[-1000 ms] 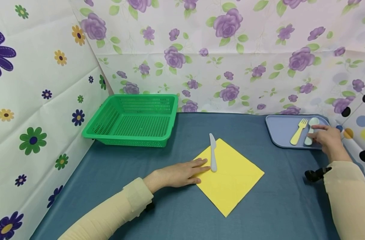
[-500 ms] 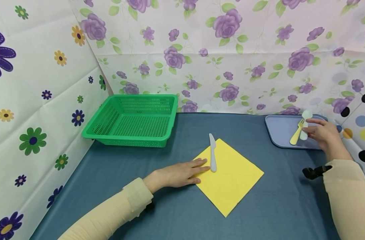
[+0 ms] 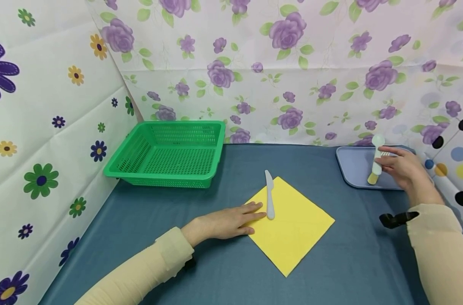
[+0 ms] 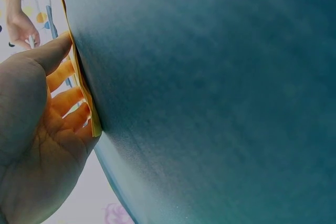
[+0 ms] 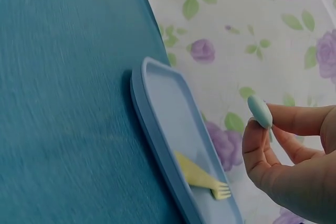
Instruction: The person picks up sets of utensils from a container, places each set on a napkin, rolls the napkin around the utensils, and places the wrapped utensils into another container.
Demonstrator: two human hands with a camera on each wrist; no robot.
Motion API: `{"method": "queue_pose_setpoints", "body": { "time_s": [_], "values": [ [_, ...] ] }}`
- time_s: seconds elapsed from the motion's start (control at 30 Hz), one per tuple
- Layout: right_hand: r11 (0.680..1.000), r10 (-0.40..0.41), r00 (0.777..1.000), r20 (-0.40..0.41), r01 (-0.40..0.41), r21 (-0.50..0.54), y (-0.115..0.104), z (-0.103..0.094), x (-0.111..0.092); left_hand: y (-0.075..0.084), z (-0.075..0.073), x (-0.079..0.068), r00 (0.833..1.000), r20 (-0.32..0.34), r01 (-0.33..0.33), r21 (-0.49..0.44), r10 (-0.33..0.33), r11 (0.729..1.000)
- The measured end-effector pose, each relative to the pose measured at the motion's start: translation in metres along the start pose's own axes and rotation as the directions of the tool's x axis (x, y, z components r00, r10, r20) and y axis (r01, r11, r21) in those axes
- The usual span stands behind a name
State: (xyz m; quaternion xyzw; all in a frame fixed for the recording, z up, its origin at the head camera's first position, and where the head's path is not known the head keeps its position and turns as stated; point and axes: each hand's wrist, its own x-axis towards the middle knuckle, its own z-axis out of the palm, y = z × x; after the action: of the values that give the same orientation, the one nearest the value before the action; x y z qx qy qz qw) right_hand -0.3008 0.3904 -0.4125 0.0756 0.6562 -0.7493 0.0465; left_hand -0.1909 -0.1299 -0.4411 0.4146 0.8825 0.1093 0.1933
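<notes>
Spoon in the right hand, pinched by its handle over the blue tray; a firm pinch and a steady path would likely serve best, high enough to clear the yellow fork lying in the tray. The left hand, fingers straight, rests on the yellow napkin beside the grey knife, whose blade runs past the napkin's edge and is best not nudged; whether they touch, I cannot tell. Well apart, the green basket stands at back left
</notes>
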Motion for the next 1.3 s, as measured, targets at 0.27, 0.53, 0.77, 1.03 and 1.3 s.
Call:
{"method": "queue_pose_setpoints", "body": {
  "time_s": [0.27, 0.53, 0.77, 1.03, 1.3],
  "values": [
    [1.0, 0.004, 0.997, 0.076, -0.004, 0.001, -0.003, 0.015, -0.003, -0.001, 0.001, 0.0, 1.0, -0.005, -0.008, 0.006, 0.008, 1.0],
    [1.0, 0.004, 0.993, 0.114, -0.006, 0.023, -0.003, 0.028, -0.005, -0.001, 0.001, 0.0, 1.0, -0.005, -0.011, 0.015, 0.011, 1.0],
    [1.0, 0.012, 0.986, 0.166, -0.007, -0.026, -0.002, 0.042, -0.008, 0.0, 0.0, 0.0, 1.0, -0.002, -0.01, 0.013, 0.01, 1.0],
    [0.999, -0.008, 0.973, 0.232, 0.019, -0.046, -0.001, 0.06, -0.009, 0.0, 0.001, -0.001, 1.0, -0.007, -0.012, 0.013, 0.012, 1.0],
    [0.995, 0.011, 0.967, 0.256, 0.015, -0.097, 0.002, 0.076, -0.012, 0.0, 0.0, 0.0, 1.0, -0.009, -0.01, 0.017, 0.01, 1.0]
  ]
}}
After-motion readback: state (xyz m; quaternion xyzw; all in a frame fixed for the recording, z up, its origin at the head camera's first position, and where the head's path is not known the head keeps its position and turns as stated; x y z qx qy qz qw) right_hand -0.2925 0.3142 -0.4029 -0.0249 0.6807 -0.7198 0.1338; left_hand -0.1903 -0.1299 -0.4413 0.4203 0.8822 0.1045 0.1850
